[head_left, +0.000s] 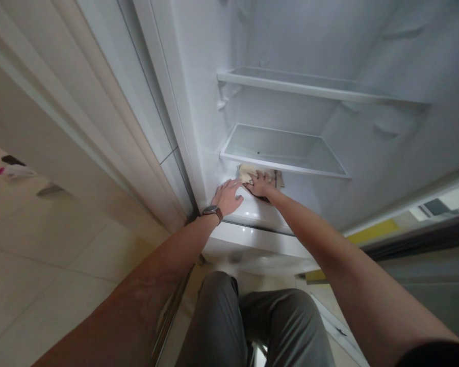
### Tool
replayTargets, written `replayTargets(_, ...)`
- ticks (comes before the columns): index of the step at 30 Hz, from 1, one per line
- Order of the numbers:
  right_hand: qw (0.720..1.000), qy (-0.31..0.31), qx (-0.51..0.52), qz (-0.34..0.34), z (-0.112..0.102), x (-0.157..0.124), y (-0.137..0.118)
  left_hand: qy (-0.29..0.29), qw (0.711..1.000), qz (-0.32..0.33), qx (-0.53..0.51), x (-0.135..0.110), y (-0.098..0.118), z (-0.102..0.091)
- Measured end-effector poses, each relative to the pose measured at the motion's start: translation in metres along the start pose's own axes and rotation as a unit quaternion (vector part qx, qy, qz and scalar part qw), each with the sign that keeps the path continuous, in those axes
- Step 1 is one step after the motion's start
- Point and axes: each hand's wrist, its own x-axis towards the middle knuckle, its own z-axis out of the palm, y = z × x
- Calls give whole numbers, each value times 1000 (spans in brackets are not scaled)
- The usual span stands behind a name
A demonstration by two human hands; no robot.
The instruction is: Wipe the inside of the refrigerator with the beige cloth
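Observation:
I face an open white fridge. My right hand (260, 184) lies flat, fingers spread, pressing a beige cloth (248, 173) onto the white bottom ledge (252, 209) just under the lowest glass shelf (283, 150). My left hand (227, 197), with a wristwatch (213, 211) on its wrist, rests open on the same ledge, close to the left inner wall and beside the cloth. Part of the cloth is hidden under my right hand.
A second glass shelf (313, 84) sits higher up. The fridge door (413, 244) stands open at right. A white cabinet panel (80, 102) runs along the left. Pale floor tiles (42, 255) spread at left; my knees in grey trousers (260, 321) are below.

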Motion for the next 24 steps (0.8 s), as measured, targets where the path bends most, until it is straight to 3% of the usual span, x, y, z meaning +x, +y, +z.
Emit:
replayTargets(13, 999, -19, 31, -28, 12, -40, -24, 69, 996, 54, -13, -11, 4, -10)
replayTargets(18, 998, -25, 46, -30, 12, -57, -30, 22, 996, 88, 3, -15, 6, -13)
replayTargets(24, 997, -39, 40, -51, 8, -81, -33, -43, 974, 224, -6, -48, -11, -11)
